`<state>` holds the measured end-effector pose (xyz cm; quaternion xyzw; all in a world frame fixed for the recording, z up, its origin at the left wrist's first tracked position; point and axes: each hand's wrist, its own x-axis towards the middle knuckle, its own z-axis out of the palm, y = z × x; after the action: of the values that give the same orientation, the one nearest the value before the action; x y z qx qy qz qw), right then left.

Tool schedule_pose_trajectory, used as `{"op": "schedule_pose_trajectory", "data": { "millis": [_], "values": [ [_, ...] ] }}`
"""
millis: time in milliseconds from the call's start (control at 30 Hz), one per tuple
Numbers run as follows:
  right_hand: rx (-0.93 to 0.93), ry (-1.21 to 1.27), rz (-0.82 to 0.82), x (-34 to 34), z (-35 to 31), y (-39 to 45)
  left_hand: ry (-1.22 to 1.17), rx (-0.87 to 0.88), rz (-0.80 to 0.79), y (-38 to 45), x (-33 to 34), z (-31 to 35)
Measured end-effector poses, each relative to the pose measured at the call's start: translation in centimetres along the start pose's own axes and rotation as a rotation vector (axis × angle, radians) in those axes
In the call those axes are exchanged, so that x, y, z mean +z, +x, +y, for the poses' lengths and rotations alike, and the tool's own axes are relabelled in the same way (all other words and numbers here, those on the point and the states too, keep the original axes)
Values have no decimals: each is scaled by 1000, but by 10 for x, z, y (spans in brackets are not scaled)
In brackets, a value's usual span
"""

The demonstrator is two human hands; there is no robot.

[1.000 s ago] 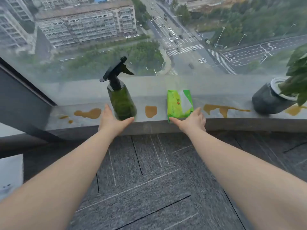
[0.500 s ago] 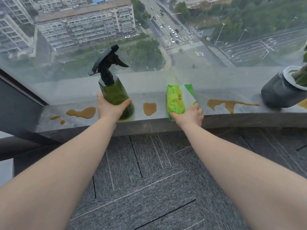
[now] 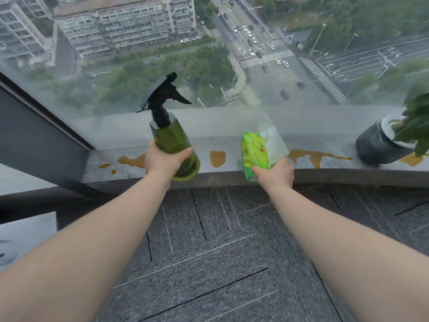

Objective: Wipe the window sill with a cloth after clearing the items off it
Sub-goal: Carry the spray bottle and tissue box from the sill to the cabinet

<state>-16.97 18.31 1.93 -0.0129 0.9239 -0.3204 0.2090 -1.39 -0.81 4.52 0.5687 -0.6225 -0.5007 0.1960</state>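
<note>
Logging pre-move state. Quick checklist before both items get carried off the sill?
1. Left hand grips spray bottle: ok.
2. Bottle clear of window sill: ok, tilted.
3. Right hand holds green packet: ok.
4. Packet fully off sill: cannot tell, near end low at the edge.
5. Sill cleared: not ok, potted plant remains.
6. Brown spills wiped: not ok.

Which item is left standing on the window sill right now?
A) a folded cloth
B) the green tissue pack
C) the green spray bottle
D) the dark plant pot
D: the dark plant pot stands on the sill at the far right, while the left hand grips the spray bottle and the right hand holds the tissue pack, both lifted; no cloth shows.
</note>
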Motion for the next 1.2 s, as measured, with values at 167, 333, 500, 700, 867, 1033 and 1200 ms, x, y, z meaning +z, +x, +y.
{"op": "schedule_pose_trajectory", "data": {
  "millis": [167, 333, 500, 700, 867, 1033, 1200],
  "values": [
    [-42, -71, -44, -68, -54, -58, 81, -12, -84, -42, -60, 70],
    [-99, -127, -76, -151, -133, -122, 63, -2, -164, -96, -138, 165],
    [-195, -159, -94, -232, -215, -195, 58, 47, -185, -149, -223, 265],
    [-342, -101, -54, -325, -322, -296, 67, 155, -178, -211, -336, 383],
    [-482, -32, -5, -392, -408, -378, -19, 218, -128, -266, -431, 469],
    [-667, 79, -17, -443, -473, -447, -139, 307, -44, -336, -518, 521],
    [-869, 157, -133, -484, -506, -520, -159, 362, 163, -438, -587, 538]
  ]
}}
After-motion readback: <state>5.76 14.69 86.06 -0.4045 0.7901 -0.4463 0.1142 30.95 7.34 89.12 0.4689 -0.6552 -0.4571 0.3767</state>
